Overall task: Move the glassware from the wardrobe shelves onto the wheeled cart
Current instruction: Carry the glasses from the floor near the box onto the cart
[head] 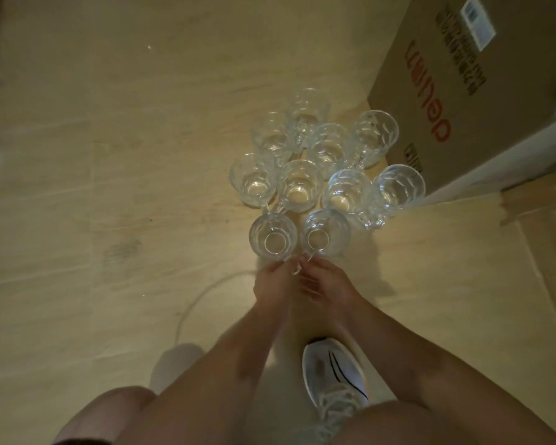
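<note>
Several clear faceted glass mugs stand upright in a cluster on the pale wooden floor [142, 187]. The two nearest me are a left mug [273, 236] and a right mug [326, 232], both with handles turned toward me. My left hand [272, 285] pinches the left mug's handle. My right hand [326, 285] has its fingers curled at the right mug's handle. The other mugs [299, 184] stand behind them in rows. Neither a wardrobe nor a cart is in view.
A brown cardboard box [482, 75] with red lettering stands at the back right, close to the rightmost mugs. A white shelf edge [495, 165] runs below it. My white shoe [334, 380] is under my arms. A thin cable [199, 300] curves on the floor at left.
</note>
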A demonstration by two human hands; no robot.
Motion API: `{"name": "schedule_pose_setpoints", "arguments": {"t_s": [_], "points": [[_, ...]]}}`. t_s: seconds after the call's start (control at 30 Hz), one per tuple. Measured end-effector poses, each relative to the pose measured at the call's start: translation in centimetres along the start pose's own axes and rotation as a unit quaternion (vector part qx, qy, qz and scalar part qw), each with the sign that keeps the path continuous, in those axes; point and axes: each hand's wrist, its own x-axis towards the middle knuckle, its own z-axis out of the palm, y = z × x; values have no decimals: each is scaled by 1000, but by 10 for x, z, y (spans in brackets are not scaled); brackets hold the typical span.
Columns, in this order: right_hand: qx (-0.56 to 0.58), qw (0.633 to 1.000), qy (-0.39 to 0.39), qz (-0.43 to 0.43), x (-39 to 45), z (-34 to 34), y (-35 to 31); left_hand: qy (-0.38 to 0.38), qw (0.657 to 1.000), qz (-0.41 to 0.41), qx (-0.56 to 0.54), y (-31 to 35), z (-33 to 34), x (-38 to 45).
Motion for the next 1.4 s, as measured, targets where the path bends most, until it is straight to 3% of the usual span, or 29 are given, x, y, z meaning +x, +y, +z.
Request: {"name": "schedule_pose_setpoints", "arguments": {"t_s": [0.1, 0.23, 0.33, 0.63, 0.83, 1.1, 1.3, 1.4], "points": [[-2, 1000, -10, 6, 2, -1, 0, -40, 994, -17, -97, -3, 0, 0], [3, 1000, 4, 0, -1, -1, -2, -73, 987, -35, -141, -1, 3, -5], [14, 1000, 7, 4, -6, -3, -1, -73, 988, -43, -129, 1, 6, -4], [-108, 993, 36, 15, -28, -6, -18, 7, 999, 0, -47, -2, -1, -11], [-130, 988, 45, 70, -102, 1, -50, 4, 996, -40, -79, 20, -27, -78], [-119, 990, 42, 68, -273, 61, -154, 1, 997, -35, -68, 112, -99, -233], [-161, 985, 44, 39, -408, 136, -259, 31, 993, -29, -110, 225, -156, -363], [-188, 981, 42, -21, -475, 183, -321, 42, 989, 4, -143, 296, -190, -432]]}}
